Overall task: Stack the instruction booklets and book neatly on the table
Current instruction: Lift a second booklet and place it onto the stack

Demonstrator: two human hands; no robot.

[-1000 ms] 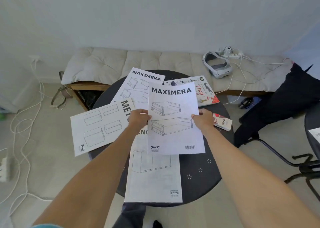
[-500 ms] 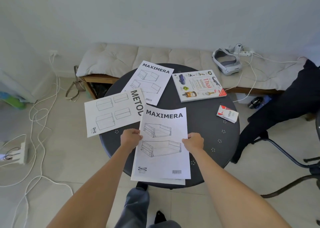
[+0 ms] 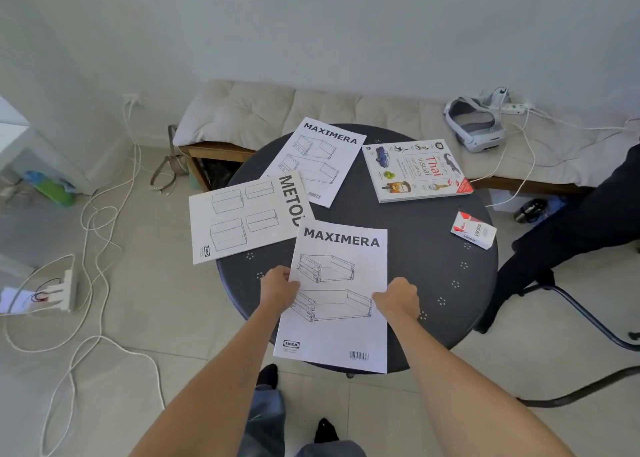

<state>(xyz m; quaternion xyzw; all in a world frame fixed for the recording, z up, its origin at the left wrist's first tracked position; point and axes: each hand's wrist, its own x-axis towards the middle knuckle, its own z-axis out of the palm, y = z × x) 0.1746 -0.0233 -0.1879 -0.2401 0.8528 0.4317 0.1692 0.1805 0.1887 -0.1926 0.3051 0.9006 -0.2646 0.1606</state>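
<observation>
A white MAXIMERA booklet (image 3: 341, 332) lies at the near edge of the round dark table (image 3: 408, 259), covering another booklet beneath it. My left hand (image 3: 278, 288) grips its left edge and my right hand (image 3: 396, 299) grips its right edge. A METOD booklet (image 3: 242, 217) lies sideways at the table's left, overhanging the rim. A second MAXIMERA booklet (image 3: 317, 160) lies at the far side. The Thai visual dictionary book (image 3: 417, 170) rests at the far right.
A small red and white box (image 3: 473, 231) sits near the table's right rim. Behind the table a cushioned bench (image 3: 311, 110) carries a headset (image 3: 474, 127) and cables. Cords and a power strip (image 3: 60, 292) trail on the floor at left. A dark chair (image 3: 588, 234) stands at right.
Both hands brought the MAXIMERA booklet from mid-table down to the near edge onto the booklet lying there, and squared it so the lower one no longer shows.
</observation>
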